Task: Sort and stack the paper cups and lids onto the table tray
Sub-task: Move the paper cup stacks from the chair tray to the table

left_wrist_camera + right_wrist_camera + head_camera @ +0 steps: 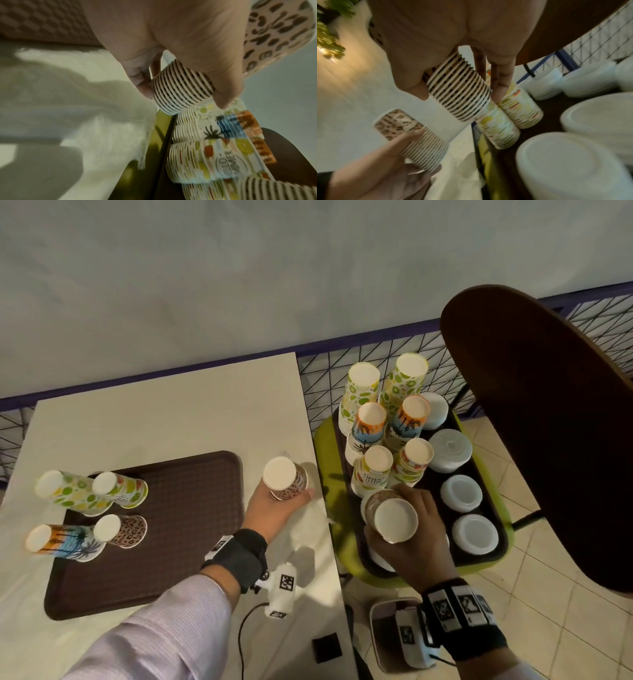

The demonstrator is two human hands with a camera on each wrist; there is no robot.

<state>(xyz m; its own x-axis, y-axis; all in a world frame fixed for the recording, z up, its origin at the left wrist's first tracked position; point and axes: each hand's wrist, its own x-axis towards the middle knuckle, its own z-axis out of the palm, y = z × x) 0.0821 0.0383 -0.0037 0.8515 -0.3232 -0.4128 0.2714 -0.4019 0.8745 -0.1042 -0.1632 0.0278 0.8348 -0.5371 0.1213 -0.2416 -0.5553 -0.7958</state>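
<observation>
Paper-cup stacks, four of them (90, 510), stand upside down on the left of the brown table tray (178, 508). Right of it, the left hand (279, 505) curls around a leopard-print cup stack (286, 479) over the table (171, 419). Further right, the right hand (416, 539) grips another leopard-print stack (394, 518) above the near end of the chair's dark tray (500, 549), which carries six cup stacks (387, 419) and five lid stacks (460, 493).
</observation>
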